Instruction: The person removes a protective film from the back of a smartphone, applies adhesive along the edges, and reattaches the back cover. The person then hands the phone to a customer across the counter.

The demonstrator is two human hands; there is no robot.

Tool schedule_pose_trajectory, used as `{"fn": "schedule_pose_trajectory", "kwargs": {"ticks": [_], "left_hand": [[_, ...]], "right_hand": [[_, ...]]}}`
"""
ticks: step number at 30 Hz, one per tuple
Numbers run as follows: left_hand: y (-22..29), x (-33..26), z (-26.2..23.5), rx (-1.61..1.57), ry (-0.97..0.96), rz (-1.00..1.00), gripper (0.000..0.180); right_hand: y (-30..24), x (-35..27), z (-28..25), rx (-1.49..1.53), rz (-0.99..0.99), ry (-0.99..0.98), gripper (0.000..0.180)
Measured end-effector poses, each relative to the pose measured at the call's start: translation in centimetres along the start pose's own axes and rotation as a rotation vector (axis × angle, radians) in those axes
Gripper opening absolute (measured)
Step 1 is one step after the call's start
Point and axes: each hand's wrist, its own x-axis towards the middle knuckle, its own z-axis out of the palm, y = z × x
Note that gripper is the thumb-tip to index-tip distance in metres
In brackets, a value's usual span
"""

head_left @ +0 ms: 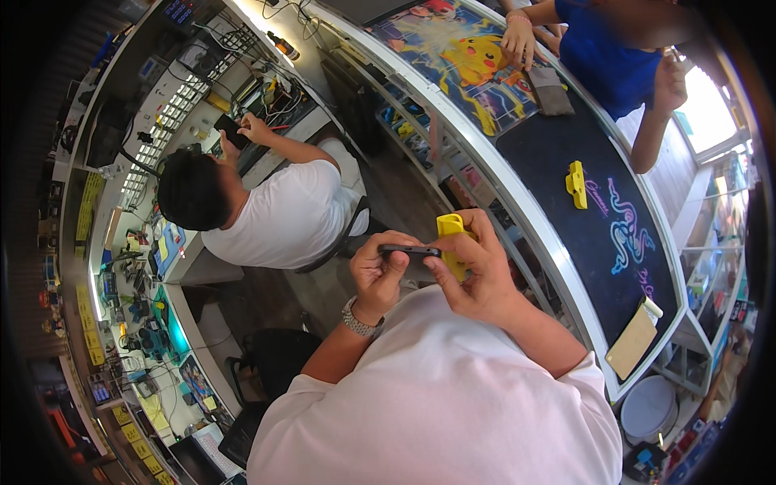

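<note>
From the head view, the person's left hand (pixel 378 271) and right hand (pixel 477 271) meet in front of the chest, above a white shirt (pixel 436 404). Between them lies a thin dark phone (pixel 411 250), held flat and edge-on. The left hand's grip is clamped on the phone's left end, thumb on top and fingers curled below. The right hand's grip is closed too: its fingertips (pixel 436 260) touch the phone's right end, and the same hand holds a yellow case (pixel 450 234), which stands up behind the phone and partly shows between the fingers. A metal watch (pixel 360 322) sits on the left wrist.

To the right runs a long curved bench (pixel 558 267) with a dark mat on it. A second yellow piece (pixel 575 184) lies on that mat, well apart from the hands. Near the bench's lower end lies a tan flat card (pixel 632 343). Farther up, the bench carries a bright cartoon mat (pixel 453 56) and a grey pouch (pixel 551 89) beside it.

Across the bench stands a person in a blue shirt (pixel 602 61), with one hand (pixel 517 40) resting on the cartoon mat.

To the left, another person in a white shirt (pixel 279 214) sits on a chair, bent over a cluttered work desk (pixel 267 105) and holding a dark phone-like thing (pixel 232 131) in both hands. More tools and small devices crowd the shelves along the left edge, too small to tell apart.
</note>
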Motion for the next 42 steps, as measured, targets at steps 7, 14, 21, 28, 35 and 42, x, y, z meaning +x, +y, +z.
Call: {"fn": "schedule_pose_trajectory", "kwargs": {"ticks": [7,14,21,28,35,42], "left_hand": [[0.3,-0.1,0.4,-0.104,0.010,0.053,0.036],[1.1,-0.4,0.3,0.122,-0.021,0.072,0.027],[-0.2,-1.2,-0.9,-0.191,0.136,-0.028,0.029],[0.1,-1.3,-2.2,-0.194,0.138,0.053,0.028],[2.0,-0.9,-1.6,-0.155,0.029,0.114,0.025],[3.4,-0.6,-1.2,-0.058,-0.039,0.220,0.027]], "right_hand": [[0.6,-0.3,0.0,-0.056,-0.077,0.027,0.024],[0.2,-0.6,0.1,-0.051,-0.055,0.006,0.026],[-1.7,0.1,-1.5,-0.050,-0.080,-0.039,0.050],[-1.6,-0.6,-1.4,0.026,-0.088,0.064,0.048],[-0.3,-1.6,-0.5,0.039,-0.056,0.102,0.039],[-0.1,-1.9,-0.5,-0.008,-0.129,0.131,0.036]]}}
